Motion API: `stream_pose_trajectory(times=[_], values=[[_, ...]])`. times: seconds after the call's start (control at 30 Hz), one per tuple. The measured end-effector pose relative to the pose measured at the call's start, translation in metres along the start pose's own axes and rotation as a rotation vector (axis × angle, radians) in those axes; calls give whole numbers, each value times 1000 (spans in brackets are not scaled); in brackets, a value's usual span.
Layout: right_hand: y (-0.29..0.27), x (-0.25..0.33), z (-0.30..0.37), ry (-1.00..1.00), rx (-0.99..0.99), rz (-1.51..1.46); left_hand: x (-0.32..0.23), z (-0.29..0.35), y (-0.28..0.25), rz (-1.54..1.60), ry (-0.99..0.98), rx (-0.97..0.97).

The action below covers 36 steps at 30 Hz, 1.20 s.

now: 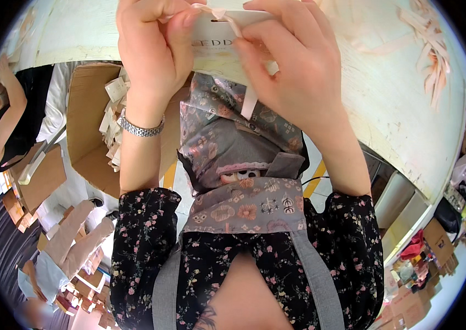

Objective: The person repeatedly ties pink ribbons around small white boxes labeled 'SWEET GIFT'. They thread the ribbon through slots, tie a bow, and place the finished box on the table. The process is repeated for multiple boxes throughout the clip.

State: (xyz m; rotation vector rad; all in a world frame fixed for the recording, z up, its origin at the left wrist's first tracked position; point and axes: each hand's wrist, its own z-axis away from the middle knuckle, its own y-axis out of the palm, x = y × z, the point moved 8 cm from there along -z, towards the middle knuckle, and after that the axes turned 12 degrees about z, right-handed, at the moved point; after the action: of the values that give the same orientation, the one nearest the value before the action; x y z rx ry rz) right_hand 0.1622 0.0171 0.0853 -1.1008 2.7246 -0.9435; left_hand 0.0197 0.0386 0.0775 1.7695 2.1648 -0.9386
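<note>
Both hands are raised to the top of the view, just above the near edge of the pale desk (pixel 387 104). A white card tag (pixel 214 30) is pinched between them: the left hand (pixel 153 49) is closed on the tag's left side, thumb and fingers curled over it, and the right hand (pixel 293 66) is closed on its right side. A thin pale-pink ribbon (pixel 230 22) is seen threaded at the tag's top slot and gripped by the fingertips of both hands; one loose end hangs down below the right hand, over the patterned grey apron (pixel 238 165). A metal link watch (pixel 140 129) is worn on the left wrist. More pink ribbon pieces (pixel 428 44) are lying on the desk at the upper right, well apart from the hands. An open cardboard box (pixel 87 110) holding more white tags is seen to the left, below the desk edge. Another person's arm (pixel 5 110) is visible at far left
</note>
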Motion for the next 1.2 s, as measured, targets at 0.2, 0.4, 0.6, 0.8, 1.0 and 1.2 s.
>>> stream_pose_trajectory(times=[0.2, 0.4, 0.6, 0.8, 1.0, 1.2], values=[[4, -2, 0, 96, -25, -120, 6, 3, 3, 39, -49, 84], [4, 0, -1, 30, -74, -169, 18, 13, -19, 95, 7, -343], [10, -2, 1, 45, 94, -66, -43, -18, -6, -526, 256, 91], [3, 5, -8, -74, -98, 248, -76, 10, -8, -813, 76, 454], [4, 34, -31, -249, -82, 121, -72, 15, -22, -370, -116, 184], [7, 13, -28, -220, -179, -84, -11, 32, -15, 133, -663, -75]])
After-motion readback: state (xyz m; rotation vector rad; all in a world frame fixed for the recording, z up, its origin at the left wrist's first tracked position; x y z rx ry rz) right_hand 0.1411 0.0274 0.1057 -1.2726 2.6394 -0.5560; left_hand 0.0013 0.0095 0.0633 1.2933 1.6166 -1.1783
